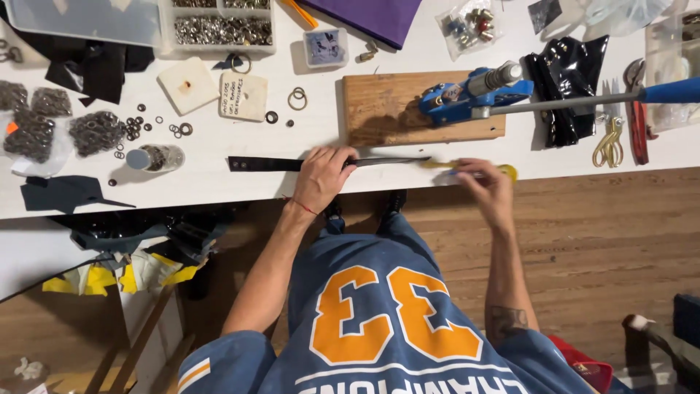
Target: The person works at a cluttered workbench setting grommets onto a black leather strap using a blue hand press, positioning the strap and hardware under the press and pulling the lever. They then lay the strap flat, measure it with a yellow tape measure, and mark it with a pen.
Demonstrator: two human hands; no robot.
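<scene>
A long black strap (266,163) lies flat along the front of the white table (219,186). My left hand (323,177) presses down on the strap near its middle, fingers spread over it. My right hand (487,185) is at the strap's right end, closed on a small yellow tool (506,171) whose tip points left toward the strap. Just behind the strap sits a wooden board (386,109) carrying a blue hand press (474,95) with a long grey lever and blue handle (674,90).
Piles of metal rings and eyelets (95,133) and loose washers lie at the left. A small jar (153,157), compartment boxes (222,28), black material (567,84), pliers (636,109) and bags crowd the back. Wooden floor lies below the table edge.
</scene>
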